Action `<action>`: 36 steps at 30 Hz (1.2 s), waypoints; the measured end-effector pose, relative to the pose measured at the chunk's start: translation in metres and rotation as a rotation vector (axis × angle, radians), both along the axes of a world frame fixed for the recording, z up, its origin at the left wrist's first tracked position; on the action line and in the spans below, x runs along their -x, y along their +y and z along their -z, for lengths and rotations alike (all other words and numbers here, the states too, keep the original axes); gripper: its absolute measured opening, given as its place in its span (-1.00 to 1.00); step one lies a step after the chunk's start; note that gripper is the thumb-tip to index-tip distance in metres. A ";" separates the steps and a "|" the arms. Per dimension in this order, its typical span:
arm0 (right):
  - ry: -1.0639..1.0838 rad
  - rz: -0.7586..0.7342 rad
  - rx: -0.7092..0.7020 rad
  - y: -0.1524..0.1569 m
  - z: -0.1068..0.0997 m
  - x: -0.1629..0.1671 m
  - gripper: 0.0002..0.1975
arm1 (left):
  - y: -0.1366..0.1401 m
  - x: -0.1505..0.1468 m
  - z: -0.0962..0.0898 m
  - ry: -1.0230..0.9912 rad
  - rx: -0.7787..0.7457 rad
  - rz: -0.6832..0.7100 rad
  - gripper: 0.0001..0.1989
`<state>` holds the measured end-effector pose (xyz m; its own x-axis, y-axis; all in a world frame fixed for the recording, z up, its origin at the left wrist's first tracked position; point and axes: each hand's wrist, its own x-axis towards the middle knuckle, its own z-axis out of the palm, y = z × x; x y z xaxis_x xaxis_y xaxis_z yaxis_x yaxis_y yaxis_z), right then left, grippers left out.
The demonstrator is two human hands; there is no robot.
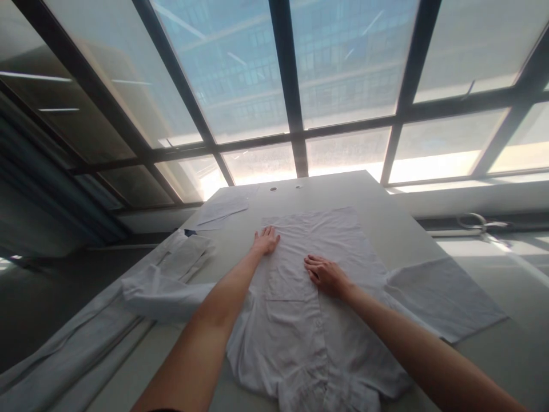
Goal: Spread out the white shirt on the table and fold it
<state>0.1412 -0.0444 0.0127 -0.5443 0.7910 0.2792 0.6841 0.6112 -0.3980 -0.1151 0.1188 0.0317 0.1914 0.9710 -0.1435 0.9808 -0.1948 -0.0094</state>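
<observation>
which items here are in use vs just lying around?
In use: white shirt, flat under left hand and right hand.
Lying about: second garment at left, paper sheet, scissors on sill.

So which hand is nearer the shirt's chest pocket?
Right. The right hand lies flat on the white shirt just beside the chest pocket, at its upper right corner. The left hand rests farther up the shirt, near its left edge.

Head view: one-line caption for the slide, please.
Both hands, left hand and right hand, pressed flat on a white shirt spread over a table.
</observation>
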 end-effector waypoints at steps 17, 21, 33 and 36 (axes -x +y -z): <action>-0.052 0.342 -0.006 0.011 0.012 0.003 -0.42 | -0.156 -0.095 0.024 -0.100 -0.160 0.282 -0.43; -0.156 0.247 0.084 0.026 0.015 -0.003 -0.38 | -0.155 -0.095 0.022 -0.082 -0.160 0.271 -0.43; -0.311 0.522 0.141 0.111 0.020 -0.097 -0.33 | -0.157 -0.094 0.025 -0.122 -0.164 0.274 -0.40; -0.332 0.574 0.162 0.130 0.021 -0.112 -0.33 | -0.157 -0.094 0.026 -0.140 -0.162 0.275 -0.40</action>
<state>0.2534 0.0856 -0.0079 -0.0627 0.9977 0.0241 0.9837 0.0659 -0.1672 -0.0207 -0.0377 0.0062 0.4562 0.8883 0.0541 0.8857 -0.4591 0.0688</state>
